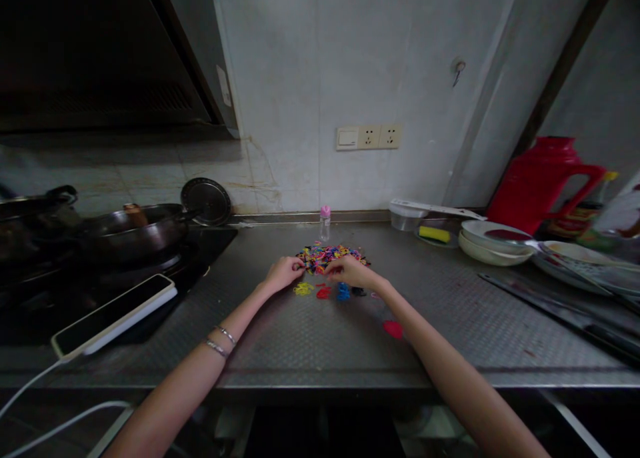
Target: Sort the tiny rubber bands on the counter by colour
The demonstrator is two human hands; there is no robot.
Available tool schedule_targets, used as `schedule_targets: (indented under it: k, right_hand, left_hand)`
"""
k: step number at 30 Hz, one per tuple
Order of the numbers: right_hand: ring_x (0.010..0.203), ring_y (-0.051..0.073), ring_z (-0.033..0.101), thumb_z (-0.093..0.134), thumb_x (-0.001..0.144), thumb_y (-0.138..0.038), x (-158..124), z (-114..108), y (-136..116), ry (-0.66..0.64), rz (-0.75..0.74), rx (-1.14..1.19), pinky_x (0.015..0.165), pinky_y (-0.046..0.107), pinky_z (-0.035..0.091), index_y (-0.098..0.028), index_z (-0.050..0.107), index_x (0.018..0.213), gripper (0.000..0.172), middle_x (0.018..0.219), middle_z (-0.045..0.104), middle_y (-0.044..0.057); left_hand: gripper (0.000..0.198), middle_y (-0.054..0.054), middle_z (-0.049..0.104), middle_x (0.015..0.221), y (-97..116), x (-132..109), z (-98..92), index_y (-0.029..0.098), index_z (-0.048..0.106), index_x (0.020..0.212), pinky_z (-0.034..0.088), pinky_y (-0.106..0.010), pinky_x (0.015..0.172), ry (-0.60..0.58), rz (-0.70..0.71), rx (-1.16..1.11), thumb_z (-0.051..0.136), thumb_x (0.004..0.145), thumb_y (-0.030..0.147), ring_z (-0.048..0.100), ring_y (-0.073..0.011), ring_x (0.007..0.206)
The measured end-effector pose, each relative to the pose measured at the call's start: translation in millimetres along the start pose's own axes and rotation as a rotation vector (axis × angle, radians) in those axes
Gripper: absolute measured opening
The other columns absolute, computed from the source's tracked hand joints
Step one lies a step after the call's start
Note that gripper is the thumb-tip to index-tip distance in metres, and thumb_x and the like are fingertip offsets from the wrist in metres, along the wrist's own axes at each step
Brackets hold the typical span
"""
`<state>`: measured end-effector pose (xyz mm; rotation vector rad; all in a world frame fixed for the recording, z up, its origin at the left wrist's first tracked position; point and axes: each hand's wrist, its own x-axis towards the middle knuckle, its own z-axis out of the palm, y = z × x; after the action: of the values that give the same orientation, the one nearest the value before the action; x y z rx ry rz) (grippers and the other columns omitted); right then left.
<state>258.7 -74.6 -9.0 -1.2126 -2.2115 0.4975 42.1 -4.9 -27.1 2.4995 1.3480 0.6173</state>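
Observation:
A heap of small multicoloured rubber bands (333, 257) lies on the metal counter. At its left edge is my left hand (284, 273), with thumb and fingertips pinched together at the bands; what they hold is too small to make out. My right hand (353, 272) reaches over the heap's front right, fingers curled to a pinch, the tips touching or just above the bands. In front of the heap sit small sorted groups: yellow bands (303, 289), red bands (323, 291), blue bands (343, 291) and black bands (359, 291), the last partly under my right hand.
Behind the heap stands a clear bottle with a pink cap (325, 223). A red flat piece (393, 329) lies beside my right forearm. To the left are a phone (115, 315) and a pan (135, 231) on the stove; to the right, stacked bowls (495, 248), a knife (550, 308) and a red thermos (540, 185).

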Motion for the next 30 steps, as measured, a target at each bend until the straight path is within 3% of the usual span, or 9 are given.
schedule_targets:
  k: [11,21,30]
  right_hand:
    - [0.061,0.011,0.053,0.055,0.072,-0.028,-2.4,-17.8,11.6,0.144,0.048,0.003,0.057,0.02,0.038,-0.015,0.07,0.082,0.022,0.07,0.066,0.002]
    - [0.058,0.011,0.053,0.056,0.071,-0.034,-5.8,-28.8,33.1,0.222,0.139,0.004,0.054,0.019,0.039,-0.014,0.07,0.082,0.027,0.068,0.066,0.003]
    - [0.064,0.013,0.057,0.054,0.073,-0.032,-9.9,-31.3,53.2,0.305,0.193,-0.002,0.058,0.021,0.041,-0.013,0.07,0.083,0.027,0.074,0.068,0.004]
  left_hand:
    - [0.019,-0.003,0.065,0.075,5.0,2.3,-3.3,0.022,0.069,0.079,0.031,-0.021,0.054,0.001,-0.001,0.045,0.053,0.071,0.029,0.056,-0.0143,0.066]
    - [0.024,-0.004,0.066,0.075,-0.4,8.0,-1.8,0.019,0.069,0.081,0.035,-0.021,0.058,0.067,0.027,-0.05,0.051,0.073,0.032,0.057,-0.0145,0.067]
    - [0.027,-0.003,0.065,0.069,25.2,27.6,-4.2,0.016,0.069,0.08,0.035,-0.02,0.057,0.058,0.164,-0.131,0.049,0.073,0.033,0.054,-0.0126,0.061]
